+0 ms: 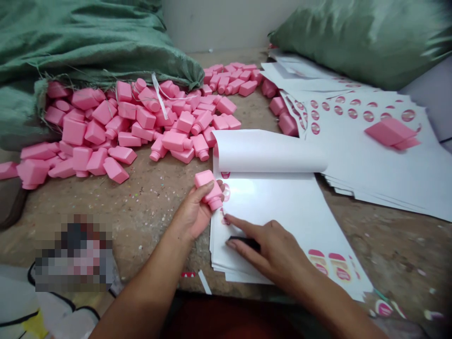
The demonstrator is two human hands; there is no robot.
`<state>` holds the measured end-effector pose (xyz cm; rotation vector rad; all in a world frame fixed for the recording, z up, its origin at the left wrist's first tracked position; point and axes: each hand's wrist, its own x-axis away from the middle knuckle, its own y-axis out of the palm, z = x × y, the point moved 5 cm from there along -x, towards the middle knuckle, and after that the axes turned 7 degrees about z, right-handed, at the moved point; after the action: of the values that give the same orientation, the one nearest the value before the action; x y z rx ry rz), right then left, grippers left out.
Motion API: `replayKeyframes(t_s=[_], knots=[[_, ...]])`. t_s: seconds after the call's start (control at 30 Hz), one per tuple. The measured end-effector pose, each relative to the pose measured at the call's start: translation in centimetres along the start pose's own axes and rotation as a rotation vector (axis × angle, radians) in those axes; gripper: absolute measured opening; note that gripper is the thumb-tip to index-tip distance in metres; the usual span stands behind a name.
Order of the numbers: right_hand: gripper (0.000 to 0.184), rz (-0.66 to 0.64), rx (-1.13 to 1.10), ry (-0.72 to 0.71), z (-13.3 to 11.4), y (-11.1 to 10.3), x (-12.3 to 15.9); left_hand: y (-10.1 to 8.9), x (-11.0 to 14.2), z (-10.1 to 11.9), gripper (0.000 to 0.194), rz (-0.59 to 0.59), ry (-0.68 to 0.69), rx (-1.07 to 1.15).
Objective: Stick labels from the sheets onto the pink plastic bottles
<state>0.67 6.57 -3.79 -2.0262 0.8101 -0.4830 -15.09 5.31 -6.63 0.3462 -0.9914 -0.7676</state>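
Note:
My left hand [197,212] is closed around a small pink plastic bottle [208,184], tilted with its neck towards me. The bottle is over the left edge of a stack of white sticker sheets [275,202]. My right hand [273,247] stretches its index finger to a small round red-and-white sticker [224,217] at that edge. Between its thumb and palm sits a slim black object [245,242], mostly hidden by the hand. The top sheet's far end is curled over in a roll [271,153]. Larger red-and-cream stickers [339,267] remain near its lower right corner.
Many pink bottles [144,117] spill from a green sack [106,42] at the left and back. More sticker sheets [367,169] lie at right, bearing a pink bottle [391,133]. Another green sack [367,42] stands behind them. Sticker scraps [383,308] lie at lower right.

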Motion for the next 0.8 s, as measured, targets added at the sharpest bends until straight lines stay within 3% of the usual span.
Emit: replayKeyframes(t_s=[0.1,0.17,0.27,0.37,0.5,0.67,0.8], knots=[[0.034,-0.174,-0.388,0.018,-1.3,-0.8,1.6,0.2,0.0,0.2,0.019,-0.016,0.026,-0.04],[0.027,-0.198,-0.627,0.057,-1.7,-1.9,2.0,0.3,0.2,0.2,0.02,-0.019,0.054,-0.068],[0.016,0.055,-0.736,0.15,-0.8,-4.0,1.5,0.6,1.6,0.2,0.03,-0.035,0.101,-0.137],[0.02,0.293,-0.799,0.27,0.4,-4.9,1.3,1.1,4.0,-0.4,0.046,-0.096,0.119,-0.28],[0.022,0.424,-0.937,0.318,0.4,-4.6,1.5,1.4,6.8,-2.4,0.064,-0.17,0.011,-0.263],[0.023,0.529,-1.043,0.308,-0.6,-4.3,2.2,1.5,8.0,-4.8,0.04,-0.175,-0.044,-0.096],[0.016,0.57,-0.964,0.247,-1.0,-4.3,2.6,1.8,8.1,-5.2,0.038,-0.181,0.011,-0.054]])
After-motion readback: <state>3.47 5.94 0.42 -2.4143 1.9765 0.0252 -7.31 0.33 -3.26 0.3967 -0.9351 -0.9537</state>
